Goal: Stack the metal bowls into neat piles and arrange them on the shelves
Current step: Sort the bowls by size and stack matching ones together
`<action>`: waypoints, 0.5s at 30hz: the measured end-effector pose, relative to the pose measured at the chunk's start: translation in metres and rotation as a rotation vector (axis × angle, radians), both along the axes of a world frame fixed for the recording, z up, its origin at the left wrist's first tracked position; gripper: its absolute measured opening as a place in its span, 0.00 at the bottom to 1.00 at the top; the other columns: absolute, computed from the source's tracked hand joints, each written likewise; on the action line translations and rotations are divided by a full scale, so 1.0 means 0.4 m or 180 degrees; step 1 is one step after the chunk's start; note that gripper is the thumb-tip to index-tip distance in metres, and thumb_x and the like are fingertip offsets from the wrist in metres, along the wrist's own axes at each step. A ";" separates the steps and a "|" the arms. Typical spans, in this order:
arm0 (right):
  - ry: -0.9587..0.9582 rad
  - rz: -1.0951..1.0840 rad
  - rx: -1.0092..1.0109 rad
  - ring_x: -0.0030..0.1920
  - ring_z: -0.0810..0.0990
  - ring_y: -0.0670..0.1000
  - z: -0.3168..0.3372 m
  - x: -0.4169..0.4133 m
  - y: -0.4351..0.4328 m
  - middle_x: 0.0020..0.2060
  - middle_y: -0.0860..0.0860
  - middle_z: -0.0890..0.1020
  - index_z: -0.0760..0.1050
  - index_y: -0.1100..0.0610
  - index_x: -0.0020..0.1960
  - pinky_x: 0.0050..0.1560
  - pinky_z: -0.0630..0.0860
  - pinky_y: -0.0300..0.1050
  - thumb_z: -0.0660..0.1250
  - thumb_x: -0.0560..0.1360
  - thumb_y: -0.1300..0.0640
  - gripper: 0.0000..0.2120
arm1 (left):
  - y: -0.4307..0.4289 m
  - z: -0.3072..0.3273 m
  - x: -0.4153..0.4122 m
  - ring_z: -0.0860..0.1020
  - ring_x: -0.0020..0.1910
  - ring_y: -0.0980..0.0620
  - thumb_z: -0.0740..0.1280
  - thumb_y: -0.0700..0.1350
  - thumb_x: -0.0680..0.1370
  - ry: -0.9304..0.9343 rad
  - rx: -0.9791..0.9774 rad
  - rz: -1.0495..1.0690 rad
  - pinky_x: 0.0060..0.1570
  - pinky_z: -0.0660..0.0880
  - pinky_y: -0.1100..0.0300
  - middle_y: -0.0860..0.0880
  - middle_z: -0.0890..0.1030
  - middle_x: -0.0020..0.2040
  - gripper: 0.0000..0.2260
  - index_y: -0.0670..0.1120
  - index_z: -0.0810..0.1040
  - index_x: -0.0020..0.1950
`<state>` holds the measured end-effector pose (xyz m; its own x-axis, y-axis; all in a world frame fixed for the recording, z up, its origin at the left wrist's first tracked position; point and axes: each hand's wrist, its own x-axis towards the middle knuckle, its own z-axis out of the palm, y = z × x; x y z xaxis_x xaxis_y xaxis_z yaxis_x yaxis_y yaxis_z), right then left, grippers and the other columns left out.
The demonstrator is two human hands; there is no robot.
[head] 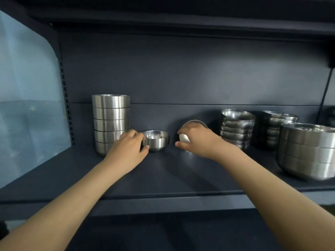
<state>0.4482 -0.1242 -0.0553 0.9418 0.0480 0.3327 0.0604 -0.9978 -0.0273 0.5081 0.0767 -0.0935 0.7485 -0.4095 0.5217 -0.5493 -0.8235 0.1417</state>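
Note:
A small steel bowl (pixel 155 141) stands upright on the dark shelf (pixel 163 174), and my left hand (pixel 127 148) grips its left side. My right hand (pixel 194 137) holds a second small bowl (pixel 184 137), tilted on its side with its base facing me; my fingers hide most of it. A tall pile of upturned bowls (pixel 111 122) stands just left of my left hand. Right of my right hand is a pile of small bowls (pixel 237 127), then another pile (pixel 275 127) behind it, and a pile of large bowls (pixel 308 149) at the far right.
The shelf's back panel (pixel 181 73) is close behind the bowls. A pale blue side wall (pixel 27 87) closes the left end. A black cable (pixel 324 95) hangs at the right. The shelf's front edge (pixel 163 201) runs below my forearms.

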 end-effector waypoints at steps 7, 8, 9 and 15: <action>0.0042 0.0054 0.0237 0.70 0.65 0.54 -0.026 0.007 -0.082 0.69 0.53 0.70 0.69 0.55 0.69 0.66 0.67 0.50 0.62 0.78 0.46 0.23 | -0.071 -0.009 0.010 0.68 0.64 0.48 0.58 0.52 0.80 0.0170 0.0224 0.0090 0.60 0.69 0.55 0.47 0.71 0.63 0.17 0.44 0.70 0.65; 0.0055 0.0047 0.0288 0.70 0.66 0.54 -0.032 0.020 -0.091 0.69 0.53 0.70 0.69 0.55 0.69 0.66 0.67 0.50 0.62 0.78 0.46 0.23 | -0.082 -0.013 0.022 0.67 0.64 0.47 0.58 0.52 0.79 0.0219 0.0239 0.0102 0.61 0.69 0.55 0.47 0.70 0.63 0.17 0.44 0.71 0.64; 0.0061 0.0012 0.0330 0.70 0.66 0.54 -0.039 0.035 -0.101 0.69 0.53 0.70 0.69 0.55 0.69 0.66 0.67 0.50 0.62 0.78 0.46 0.23 | -0.093 -0.019 0.037 0.67 0.64 0.47 0.58 0.52 0.79 0.0269 0.0248 0.0101 0.61 0.69 0.54 0.47 0.70 0.63 0.17 0.44 0.71 0.64; 0.0088 -0.0404 0.0600 0.63 0.73 0.56 -0.069 0.161 -0.190 0.65 0.56 0.74 0.72 0.57 0.66 0.61 0.72 0.49 0.62 0.77 0.49 0.21 | -0.185 -0.015 0.162 0.67 0.65 0.46 0.58 0.51 0.79 0.0290 0.0300 -0.0103 0.61 0.69 0.52 0.47 0.70 0.64 0.17 0.45 0.71 0.64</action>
